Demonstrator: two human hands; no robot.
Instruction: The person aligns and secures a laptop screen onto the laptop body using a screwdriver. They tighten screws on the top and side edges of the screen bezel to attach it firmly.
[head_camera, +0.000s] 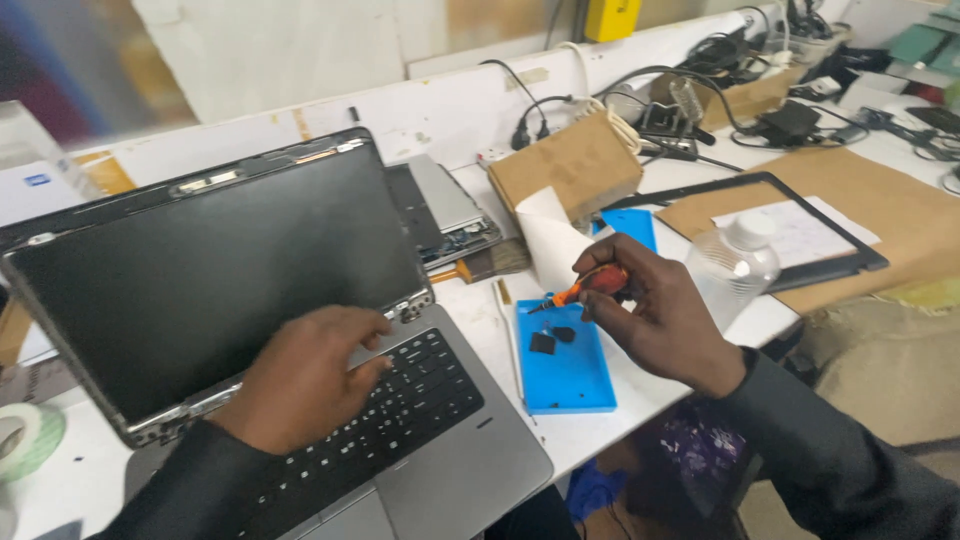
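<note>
At the far left edge a roll of pale tape (25, 438) lies on the white desk (480, 115). Next to it stands an open laptop (300, 340), its dark screen (215, 275) stripped of the bezel so the metal frame and hinges show. The left hand (310, 375) rests palm down on the upper left of the keyboard (400, 410), fingers loosely spread near the right hinge, holding nothing. Behind the laptop a second grey device (445, 205) lies flat, and beside that a brown cardboard box (565, 165) with a curled white sheet (550, 240) leaning against it. In front of these a blue mat (570, 370) sits on the desk just beside the laptop, carrying two small dark parts (552, 339). Above the mat, the right hand (655, 310) is curled around a small screwdriver with an orange handle (590, 287), its tip pointing left and slightly down, clear of the mat. Just beyond that hand stands a clear plastic bottle (740, 260) with a white cap. Further right a black screen bezel (800, 225) lies on brown cardboard, with tangled cables (720, 90) behind.
</note>
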